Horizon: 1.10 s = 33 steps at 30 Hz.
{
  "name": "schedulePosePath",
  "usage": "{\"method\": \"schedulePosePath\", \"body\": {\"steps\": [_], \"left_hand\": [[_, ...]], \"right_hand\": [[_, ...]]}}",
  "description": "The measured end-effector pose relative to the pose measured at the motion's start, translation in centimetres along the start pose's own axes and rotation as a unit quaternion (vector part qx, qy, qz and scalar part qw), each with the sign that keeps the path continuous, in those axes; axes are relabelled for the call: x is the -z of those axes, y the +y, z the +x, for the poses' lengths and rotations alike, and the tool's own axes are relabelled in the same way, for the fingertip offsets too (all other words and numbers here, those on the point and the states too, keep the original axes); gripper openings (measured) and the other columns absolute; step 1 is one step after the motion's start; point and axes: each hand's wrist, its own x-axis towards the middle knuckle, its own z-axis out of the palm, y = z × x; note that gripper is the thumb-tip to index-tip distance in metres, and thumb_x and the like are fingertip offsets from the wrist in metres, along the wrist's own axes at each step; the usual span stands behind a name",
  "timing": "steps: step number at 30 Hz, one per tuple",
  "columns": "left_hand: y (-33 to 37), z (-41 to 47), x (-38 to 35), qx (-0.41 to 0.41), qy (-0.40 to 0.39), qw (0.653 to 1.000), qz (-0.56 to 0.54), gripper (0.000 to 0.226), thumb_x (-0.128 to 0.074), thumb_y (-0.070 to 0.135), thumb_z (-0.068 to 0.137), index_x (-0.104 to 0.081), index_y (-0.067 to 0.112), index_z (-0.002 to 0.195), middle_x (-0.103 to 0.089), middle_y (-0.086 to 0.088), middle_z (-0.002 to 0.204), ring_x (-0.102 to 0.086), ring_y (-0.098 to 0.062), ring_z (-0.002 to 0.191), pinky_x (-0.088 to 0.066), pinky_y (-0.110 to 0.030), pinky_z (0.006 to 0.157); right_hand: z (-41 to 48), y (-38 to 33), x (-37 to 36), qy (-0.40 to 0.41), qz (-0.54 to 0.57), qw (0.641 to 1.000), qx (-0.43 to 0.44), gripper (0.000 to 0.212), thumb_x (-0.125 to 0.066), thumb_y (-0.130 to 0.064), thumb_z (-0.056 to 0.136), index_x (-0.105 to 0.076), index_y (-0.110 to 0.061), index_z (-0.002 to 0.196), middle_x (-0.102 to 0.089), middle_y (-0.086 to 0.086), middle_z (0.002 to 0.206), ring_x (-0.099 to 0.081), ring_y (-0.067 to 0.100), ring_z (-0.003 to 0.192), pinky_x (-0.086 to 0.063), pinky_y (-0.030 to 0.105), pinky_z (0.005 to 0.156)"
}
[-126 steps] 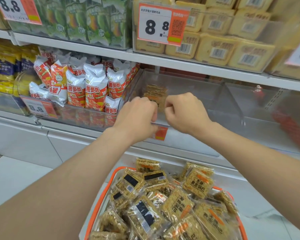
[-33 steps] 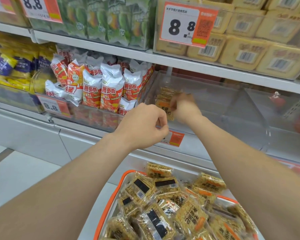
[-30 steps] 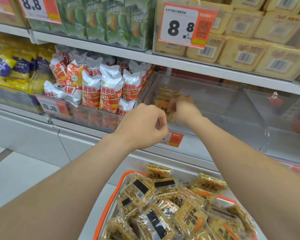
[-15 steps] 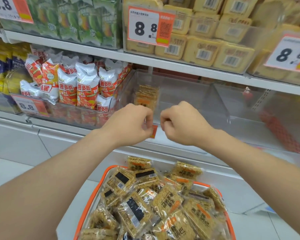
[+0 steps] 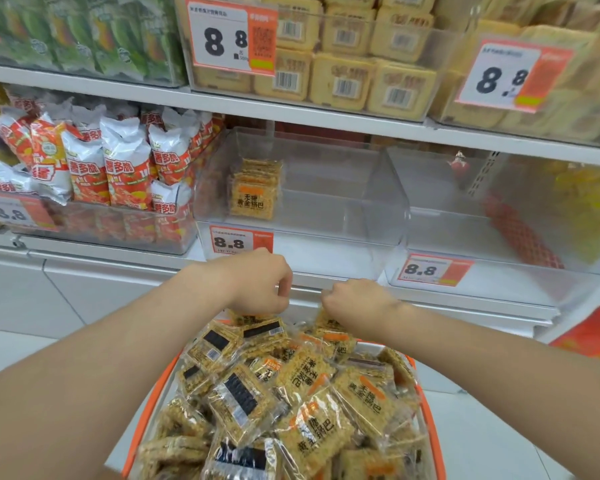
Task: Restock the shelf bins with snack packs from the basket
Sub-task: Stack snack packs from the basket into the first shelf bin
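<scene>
**Stock entry: snack aisle, lower shelf**

1. Left hand (image 5: 257, 287): knuckles up and fingers curled, over the far end of the basket. Its fingertips sit just above the topmost pack. Whether they pinch the wrapper cannot be told.
2. Right hand (image 5: 355, 303): at 3 o'clock of the left hand, near it but apart. The fingers are curled under and lie against the far-end packs. Whether it holds one cannot be told.
3. Basket (image 5: 428, 427): orange rim, at 6 o'clock of both hands, lying between the forearms.
4. Snack packs (image 5: 312, 386): clear-wrapped golden squares with orange and black labels, heaped loosely in the basket. The heap begins directly under both hands and runs on toward 6 o'clock.
5. Shelf bin (image 5: 343, 202): clear plastic, at 12 o'clock of the hands and well apart from them.
6. Stack of the same packs (image 5: 255, 190): stands upright in the left part of the shelf bin.
7. Price tag (image 5: 241, 241): on the bin front, just beyond the left hand at 12 o'clock.
8. Red-and-white bags (image 5: 125, 168): in the neighbouring bin, at 10 o'clock.
9. Second clear bin (image 5: 499, 216): at 2 o'clock.
10. Yellow packs (image 5: 343, 76): on the upper shelf, at 12 o'clock.
</scene>
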Motion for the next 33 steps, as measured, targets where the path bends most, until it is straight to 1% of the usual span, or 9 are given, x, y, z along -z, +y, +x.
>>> {"method": "schedulePosePath", "body": {"steps": [6, 9, 12, 15, 18, 20, 25, 29, 33], "left_hand": [[0.4, 0.4, -0.6, -0.007, -0.024, 1.0, 0.016, 0.018, -0.062, 0.041, 0.101, -0.072, 0.029, 0.109, -0.055, 0.013, 0.09, -0.049, -0.013, 0.099, -0.047, -0.035, 0.084], [0.4, 0.3, -0.5, -0.006, -0.029, 0.999, 0.02, 0.019, -0.061, 0.04, 0.102, -0.072, 0.027, 0.111, -0.053, 0.014, 0.089, -0.051, -0.015, 0.098, -0.05, -0.036, 0.086], [0.5, 0.0, -0.3, 0.001, -0.029, 0.999, 0.014, 0.02, -0.059, 0.034, 0.103, -0.074, 0.023, 0.112, -0.055, 0.014, 0.087, -0.057, -0.016, 0.096, -0.051, -0.034, 0.085], [0.3, -0.1, 0.1, 0.02, -0.016, 1.0, 0.003, 0.024, -0.058, 0.034, 0.103, -0.071, 0.022, 0.12, -0.056, 0.012, 0.09, -0.058, -0.019, 0.107, -0.053, -0.038, 0.091], [0.0, -0.4, 0.7, 0.049, -0.023, 0.999, 0.003, 0.045, -0.068, 0.038, 0.098, -0.061, 0.017, 0.137, -0.063, 0.003, 0.112, -0.059, -0.02, 0.104, -0.052, -0.036, 0.089], [-0.4, -0.8, 1.2, 0.068, -0.026, 0.997, -0.005, 0.059, -0.076, 0.04, 0.093, -0.056, 0.016, 0.142, -0.064, -0.001, 0.127, -0.059, -0.021, 0.11, -0.052, -0.034, 0.091], [-0.9, -2.2, 3.0, 0.056, 0.028, 0.987, -0.147, 0.041, -0.09, 0.028, 0.082, -0.061, 0.022, 0.11, -0.07, 0.004, 0.099, -0.067, -0.01, 0.086, -0.051, -0.023, 0.068], [-1.2, -3.6, 4.0, 0.045, 0.042, 0.907, -0.417, 0.032, -0.077, 0.004, 0.094, -0.066, 0.012, 0.124, -0.079, -0.009, 0.108, -0.077, -0.023, 0.1, -0.064, -0.038, 0.089], [-1.6, -3.9, 4.3, 0.048, 0.072, 0.877, -0.472, 0.032, -0.072, 0.003, 0.098, -0.067, 0.015, 0.127, -0.08, -0.007, 0.111, -0.077, -0.021, 0.103, -0.063, -0.04, 0.094]], "right_hand": [[0.1, -1.0, -0.9, -0.006, 0.01, 1.0, -0.025, 0.036, -0.056, 0.011, 0.095, -0.053, 0.0, 0.129, -0.064, 0.013, 0.119, -0.067, 0.035, 0.108, -0.048, 0.039, 0.071], [0.1, -1.4, -0.7, -0.015, 0.011, 1.0, -0.021, 0.021, -0.056, 0.01, 0.093, -0.065, -0.009, 0.1, -0.068, 0.012, 0.107, -0.069, 0.034, 0.103, -0.048, 0.037, 0.07], [0.2, -1.6, -0.2, -0.005, 0.006, 1.0, -0.029, 0.028, -0.06, 0.002, 0.091, -0.048, -0.014, 0.072, -0.053, 0.004, 0.079, -0.065, 0.031, 0.086, -0.044, 0.037, 0.064], [0.3, -1.4, 0.9, 0.036, 0.053, 0.997, -0.036, 0.009, -0.061, -0.018, 0.091, -0.053, -0.015, 0.089, -0.04, -0.003, 0.07, -0.053, 0.028, 0.072, -0.038, 0.032, 0.055], [0.3, -0.9, 2.7, 0.09, 0.174, 0.98, -0.023, 0.017, -0.056, -0.025, 0.092, -0.046, -0.016, 0.102, -0.048, 0.0, 0.079, -0.055, 0.029, 0.076, -0.034, 0.032, 0.052], [0.2, -0.7, 4.1, 0.104, 0.272, 0.957, 0.001, 0.023, -0.056, -0.024, 0.093, -0.056, -0.016, 0.115, -0.058, -0.001, 0.086, -0.059, 0.026, 0.084, -0.047, 0.037, 0.063], [-0.3, -0.3, 7.3, 0.201, 0.502, 0.841, -0.015, 0.022, -0.069, -0.03, 0.097, -0.063, -0.027, 0.118, -0.071, -0.008, 0.091, -0.065, 0.007, 0.078, -0.052, 0.033, 0.073], [-0.6, 0.2, 8.5, 0.328, 0.583, 0.737, -0.095, 0.024, -0.057, -0.014, 0.093, -0.072, -0.029, 0.104, -0.075, -0.002, 0.081, -0.071, 0.02, 0.077, -0.059, 0.04, 0.074], [-0.6, 0.3, 8.8, 0.363, 0.599, 0.7, -0.138, 0.03, -0.047, -0.023, 0.085, -0.075, -0.028, 0.094, -0.075, 0.001, 0.078, -0.069, 0.026, 0.072, -0.059, 0.045, 0.069]]}}
